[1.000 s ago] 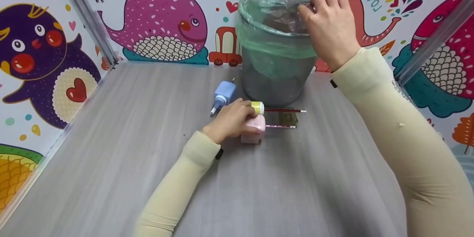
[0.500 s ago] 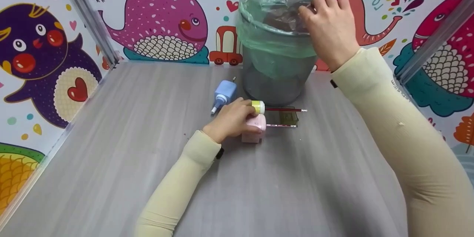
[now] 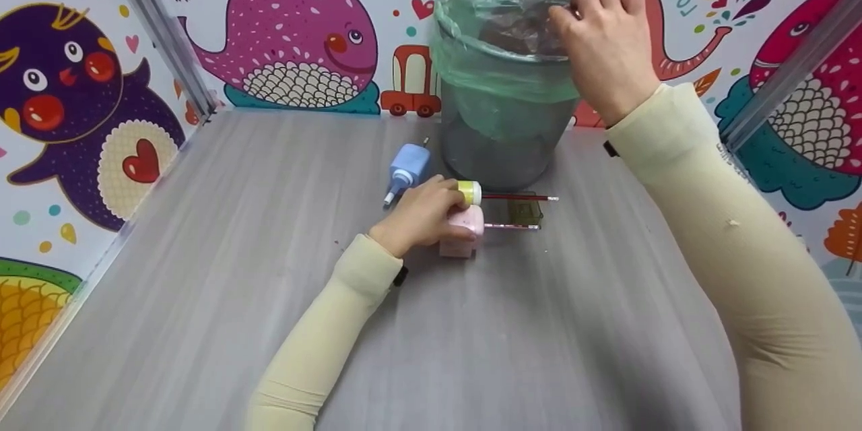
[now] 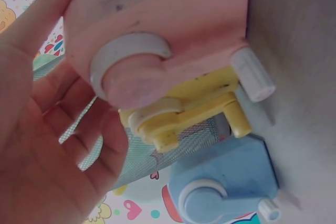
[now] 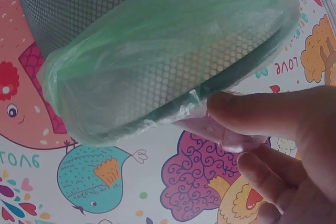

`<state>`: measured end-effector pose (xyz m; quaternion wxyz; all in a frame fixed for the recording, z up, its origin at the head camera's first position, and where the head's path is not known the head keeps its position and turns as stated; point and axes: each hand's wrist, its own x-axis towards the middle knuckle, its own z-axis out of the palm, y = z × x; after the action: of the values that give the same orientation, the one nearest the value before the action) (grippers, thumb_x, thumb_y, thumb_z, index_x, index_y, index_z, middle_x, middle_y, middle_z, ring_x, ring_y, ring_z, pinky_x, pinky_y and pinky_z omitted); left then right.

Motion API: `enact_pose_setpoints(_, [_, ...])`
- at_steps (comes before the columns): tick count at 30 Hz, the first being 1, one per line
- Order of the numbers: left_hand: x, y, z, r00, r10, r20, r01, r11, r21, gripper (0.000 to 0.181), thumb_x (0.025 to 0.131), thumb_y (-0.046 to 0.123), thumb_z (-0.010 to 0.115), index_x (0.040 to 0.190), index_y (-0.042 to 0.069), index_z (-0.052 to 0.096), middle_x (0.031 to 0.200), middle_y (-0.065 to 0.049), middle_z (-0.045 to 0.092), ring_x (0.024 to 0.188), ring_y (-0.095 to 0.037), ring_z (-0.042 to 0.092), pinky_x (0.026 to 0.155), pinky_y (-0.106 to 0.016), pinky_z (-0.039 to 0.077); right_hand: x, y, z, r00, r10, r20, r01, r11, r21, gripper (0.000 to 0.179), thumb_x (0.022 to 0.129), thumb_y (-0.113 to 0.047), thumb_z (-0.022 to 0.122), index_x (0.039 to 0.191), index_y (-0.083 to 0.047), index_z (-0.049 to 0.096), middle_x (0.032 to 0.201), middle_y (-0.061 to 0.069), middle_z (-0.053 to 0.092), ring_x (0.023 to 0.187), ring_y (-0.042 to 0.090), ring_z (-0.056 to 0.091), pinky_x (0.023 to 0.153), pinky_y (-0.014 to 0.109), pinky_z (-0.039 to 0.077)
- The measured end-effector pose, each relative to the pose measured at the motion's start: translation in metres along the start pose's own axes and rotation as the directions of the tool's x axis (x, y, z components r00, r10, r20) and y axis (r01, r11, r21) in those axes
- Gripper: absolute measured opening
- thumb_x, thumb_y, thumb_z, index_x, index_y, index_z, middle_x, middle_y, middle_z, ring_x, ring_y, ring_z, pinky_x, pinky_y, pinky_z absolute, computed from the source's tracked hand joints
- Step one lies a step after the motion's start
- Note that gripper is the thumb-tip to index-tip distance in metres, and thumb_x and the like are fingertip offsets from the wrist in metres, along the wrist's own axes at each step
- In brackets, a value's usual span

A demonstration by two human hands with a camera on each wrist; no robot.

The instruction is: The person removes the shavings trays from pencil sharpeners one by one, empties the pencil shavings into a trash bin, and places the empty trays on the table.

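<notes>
My left hand (image 3: pixel 421 215) grips a pink crank pencil sharpener (image 4: pixel 199 24) that stands on the table, thumb on one side and fingers on the other. Right beside it is a yellow crank sharpener (image 4: pixel 184 109), partly hidden in the head view. A blue crank sharpener (image 3: pixel 409 160) stands behind my left hand. My right hand (image 3: pixel 609 54) is up at the rim of a mesh waste bin (image 3: pixel 498 155). Between thumb and fingers it pinches a small clear, pinkish plastic box (image 5: pixel 226 135), tilted at the rim; the head view hides this box behind the hand.
A green plastic bag (image 3: pixel 505 84) lines the bin and folds over its rim. A dark red pencil (image 3: pixel 515 198) and a pink patterned pencil (image 3: pixel 508 226) extend right from the sharpeners. Near them lies a see-through olive tray (image 3: pixel 524 207). Printed walls (image 3: pixel 296 27) enclose the table.
My right hand has shifted slightly to the right at the bin's rim. The left hand keeps its hold on the pink sharpener.
</notes>
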<state>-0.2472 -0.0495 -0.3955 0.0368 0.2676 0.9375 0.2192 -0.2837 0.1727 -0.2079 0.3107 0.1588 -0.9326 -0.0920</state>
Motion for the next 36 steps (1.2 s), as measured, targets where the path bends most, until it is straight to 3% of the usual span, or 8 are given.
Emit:
enact_pose_setpoints(3, [0.0, 0.0, 0.0, 1.0, -0.004, 0.001, 0.004, 1.0, -0.003, 0.051, 0.081, 0.047, 0.081, 0.114, 0.01, 0.072, 0.112, -0.005, 0.063, 0.102, -0.02, 0.051, 0.088, -0.037, 0.049, 0.0, -0.001, 0.0, 1.0, 0.016, 0.018, -0.016, 1.0, -0.022, 0.04, 0.095, 0.001, 0.059, 0.135, -0.009, 0.059, 0.131, 0.025, 0.057, 0.119, 0.042, 0.05, 0.104, 0.055, 0.035])
enact_pose_setpoints(11, [0.002, 0.002, -0.001, 1.0, -0.002, 0.005, 0.002, 1.0, 0.004, 0.049, 0.081, 0.046, 0.082, 0.113, 0.01, 0.073, 0.111, -0.005, 0.064, 0.102, -0.02, 0.052, 0.088, -0.037, 0.05, -0.003, 0.002, 0.004, 0.996, 0.049, -0.079, -0.051, 0.998, -0.021, 0.032, 0.102, -0.003, 0.049, 0.132, -0.007, 0.06, 0.125, 0.024, 0.061, 0.114, 0.041, 0.053, 0.101, 0.053, 0.041])
enact_pose_setpoints(17, [0.001, 0.001, -0.001, 1.0, -0.028, 0.009, 0.028, 1.0, 0.013, 0.05, 0.08, 0.047, 0.082, 0.113, 0.011, 0.074, 0.108, -0.004, 0.065, 0.099, -0.02, 0.053, 0.089, -0.035, 0.051, -0.005, 0.001, 0.006, 0.995, 0.063, -0.079, -0.063, 0.998, 0.003, 0.031, 0.1, -0.005, 0.052, 0.13, -0.005, 0.06, 0.123, 0.025, 0.061, 0.114, 0.042, 0.054, 0.103, 0.054, 0.041])
enact_pose_setpoints(22, [0.001, 0.0, -0.002, 1.0, -0.008, -0.004, 0.008, 1.0, 0.015, 0.05, 0.079, 0.048, 0.082, 0.111, 0.01, 0.074, 0.106, -0.005, 0.065, 0.098, -0.02, 0.053, 0.087, -0.036, 0.051, -0.005, 0.003, 0.004, 0.987, 0.144, -0.075, -0.14, 0.989, 0.049, 0.034, 0.097, -0.008, 0.059, 0.131, -0.002, 0.058, 0.124, 0.027, 0.06, 0.116, 0.044, 0.054, 0.103, 0.055, 0.042])
enact_pose_setpoints(30, [0.002, 0.0, -0.003, 1.0, 0.017, -0.012, -0.017, 1.0, 0.025, 0.05, 0.078, 0.047, 0.083, 0.109, 0.01, 0.075, 0.104, -0.005, 0.065, 0.097, -0.02, 0.053, 0.086, -0.037, 0.051, -0.014, 0.014, 0.002, 0.957, 0.282, -0.064, -0.267, 0.946, 0.185, 0.062, 0.09, -0.034, 0.074, 0.133, 0.003, 0.05, 0.129, 0.028, 0.059, 0.119, 0.045, 0.055, 0.107, 0.056, 0.044])
enact_pose_setpoints(36, [0.002, 0.0, -0.002, 1.0, 0.016, -0.018, -0.016, 1.0, 0.018, 0.048, 0.079, 0.045, 0.083, 0.109, 0.009, 0.075, 0.103, -0.005, 0.065, 0.096, -0.02, 0.053, 0.085, -0.036, 0.05, -0.022, 0.02, -0.001, 0.929, 0.371, 0.004, -0.349, 0.871, 0.347, 0.075, 0.088, -0.047, 0.071, 0.138, 0.001, 0.043, 0.129, 0.026, 0.061, 0.12, 0.041, 0.057, 0.11, 0.052, 0.044])
